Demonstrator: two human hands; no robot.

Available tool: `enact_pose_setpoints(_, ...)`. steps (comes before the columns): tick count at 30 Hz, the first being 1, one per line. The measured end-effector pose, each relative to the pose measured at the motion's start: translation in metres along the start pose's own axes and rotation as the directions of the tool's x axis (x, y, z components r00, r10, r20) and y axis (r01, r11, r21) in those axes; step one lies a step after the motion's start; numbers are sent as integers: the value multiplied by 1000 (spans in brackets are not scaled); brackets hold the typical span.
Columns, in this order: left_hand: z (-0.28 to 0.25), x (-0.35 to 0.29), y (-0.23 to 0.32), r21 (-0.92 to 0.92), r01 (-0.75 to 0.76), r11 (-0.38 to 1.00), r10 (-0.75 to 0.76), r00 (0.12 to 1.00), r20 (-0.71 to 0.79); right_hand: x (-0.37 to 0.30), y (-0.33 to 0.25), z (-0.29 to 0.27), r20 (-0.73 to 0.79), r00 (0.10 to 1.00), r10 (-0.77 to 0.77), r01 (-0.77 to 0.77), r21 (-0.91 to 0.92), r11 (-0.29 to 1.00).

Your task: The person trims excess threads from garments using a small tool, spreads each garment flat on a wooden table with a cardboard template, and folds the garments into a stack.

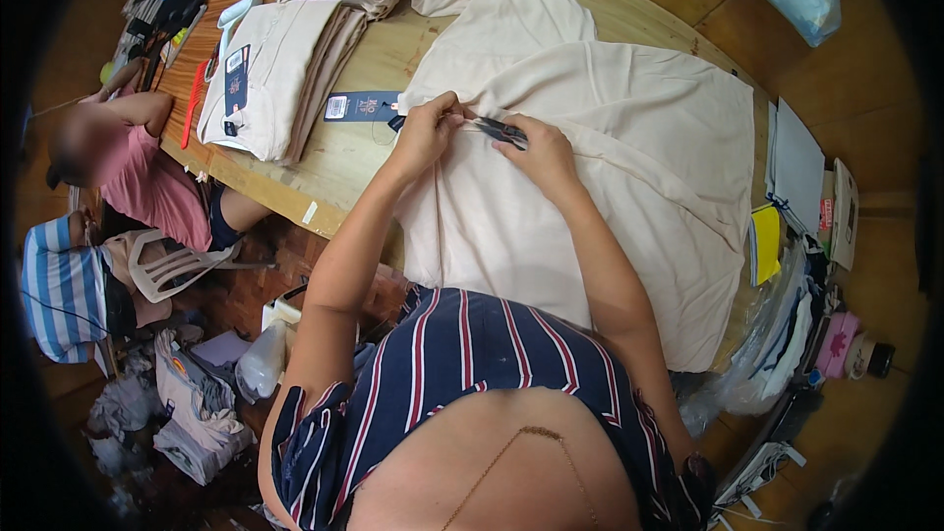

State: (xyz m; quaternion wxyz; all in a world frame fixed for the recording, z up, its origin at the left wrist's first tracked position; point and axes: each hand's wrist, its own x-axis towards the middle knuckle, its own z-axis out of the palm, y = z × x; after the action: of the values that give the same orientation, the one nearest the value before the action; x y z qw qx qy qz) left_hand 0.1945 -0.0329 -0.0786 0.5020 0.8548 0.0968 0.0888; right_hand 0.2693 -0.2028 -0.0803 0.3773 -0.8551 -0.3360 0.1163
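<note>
Both hands pinch: the left hand [425, 133] grips the cream garment [610, 167] spread on the wooden table [354, 152], the right hand [541, 152] a dark tag [501, 131], near a blue rectangular label [362, 106].

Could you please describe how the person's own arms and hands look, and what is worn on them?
Both forearms are bare, and no sleeve reaches them. The left hand and the right hand wear no gloves; no ring, watch or bracelet can be seen. The top is dark navy with red and white stripes.

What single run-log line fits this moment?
left hand: pinching garment | right hand: holding dark tag | cream garment: flat on table
</note>
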Motion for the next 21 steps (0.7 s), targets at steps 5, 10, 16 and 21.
enact_pose_setpoints(5,0,1,7,-2,62,998,-62,998,29,-1,-5,6,-37,996,-87,81,-135,988)
enact_pose_setpoints(10,-1,1,-1,-68,56,996,-54,998,24,3,-12,6,13,997,-77,78,-163,984)
enact_pose_setpoints(16,-1,2,2,-201,82,976,-85,996,-6,6,-2,3,-99,992,-78,81,26,996)
enact_pose_setpoints(21,5,-9,17,159,-162,974,192,963,-191,1,6,-6,-209,947,243,-141,408,902)
